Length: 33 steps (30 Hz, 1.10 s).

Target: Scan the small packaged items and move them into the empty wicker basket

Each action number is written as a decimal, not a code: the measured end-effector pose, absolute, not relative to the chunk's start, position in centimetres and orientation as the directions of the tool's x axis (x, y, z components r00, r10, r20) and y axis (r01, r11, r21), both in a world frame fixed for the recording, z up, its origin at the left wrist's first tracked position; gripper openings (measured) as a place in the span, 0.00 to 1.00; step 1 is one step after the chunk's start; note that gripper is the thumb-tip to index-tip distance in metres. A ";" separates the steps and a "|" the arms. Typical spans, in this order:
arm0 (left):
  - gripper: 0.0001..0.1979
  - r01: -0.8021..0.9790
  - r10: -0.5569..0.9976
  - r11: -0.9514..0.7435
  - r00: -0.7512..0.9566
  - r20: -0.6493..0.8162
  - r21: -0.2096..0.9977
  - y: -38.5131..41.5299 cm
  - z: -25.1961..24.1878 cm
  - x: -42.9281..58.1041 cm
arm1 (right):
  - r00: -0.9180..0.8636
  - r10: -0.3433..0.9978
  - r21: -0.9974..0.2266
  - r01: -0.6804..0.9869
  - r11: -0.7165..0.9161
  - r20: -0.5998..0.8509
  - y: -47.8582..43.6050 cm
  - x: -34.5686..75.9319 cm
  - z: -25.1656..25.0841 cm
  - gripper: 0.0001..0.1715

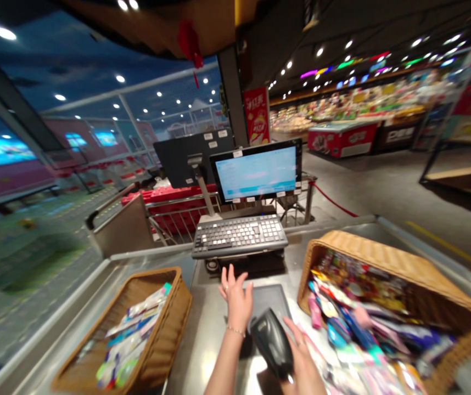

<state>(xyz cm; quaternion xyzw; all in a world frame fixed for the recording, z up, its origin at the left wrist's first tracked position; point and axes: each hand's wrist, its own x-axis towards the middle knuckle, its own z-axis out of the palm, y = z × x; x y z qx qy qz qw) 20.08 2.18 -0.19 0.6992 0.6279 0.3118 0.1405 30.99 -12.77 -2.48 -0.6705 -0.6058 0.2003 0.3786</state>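
My left hand [237, 299] is raised over the metal counter just below the keyboard [241, 233], palm down. Its fingers are spread and hold nothing; a bracelet circles the wrist. A black handheld barcode scanner [272, 343] points up and away from me in my right hand [303, 356], whose palm lies along its right side with one finger stretched past it. The thumb and the lower grip are hidden. Beneath both hands lies a flat grey plate [274, 293], partly covered by the left hand and the scanner.
Left on the metal counter [196, 340] is a wicker basket [181, 307] with several slim packages. A larger, tilted wicker basket [367, 244] at right is full of colourful packaged goods, some spilling toward me. A lit monitor [258, 173] stands behind the keyboard, shopping carts [178, 219] beyond.
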 end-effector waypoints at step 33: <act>0.16 0.734 0.964 -0.212 0.049 0.261 0.646 -2.0 -3.3 22.4 | 0.124 0.950 -0.722 0.680 0.129 0.287 -15.7 34.8 -6.9 0.37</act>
